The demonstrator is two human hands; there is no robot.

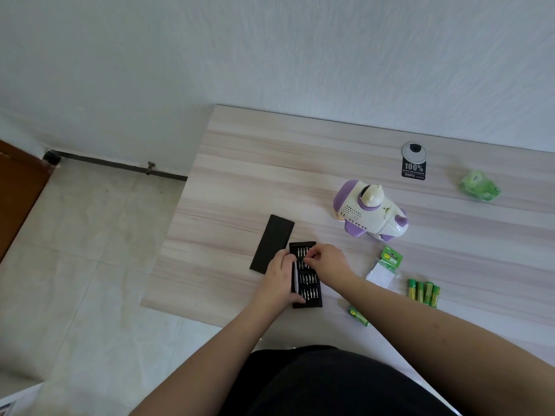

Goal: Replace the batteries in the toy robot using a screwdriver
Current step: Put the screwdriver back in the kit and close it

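Black bit case (pixel 309 283) steadied by left hand (pixel 277 280); right hand (pixel 326 259) pinches a bit.

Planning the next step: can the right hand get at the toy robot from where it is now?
Probably yes. The right hand is pinching a bit in the bit case, and the tabletop between it and the toy robot looks bare, so nothing blocks the way.

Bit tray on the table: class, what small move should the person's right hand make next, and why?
Probably lift one bit clear of the bit tray. The right hand has its fingers pinched at the upper rows of bits, the left hand steadies the tray, and the toy robot lies untouched.
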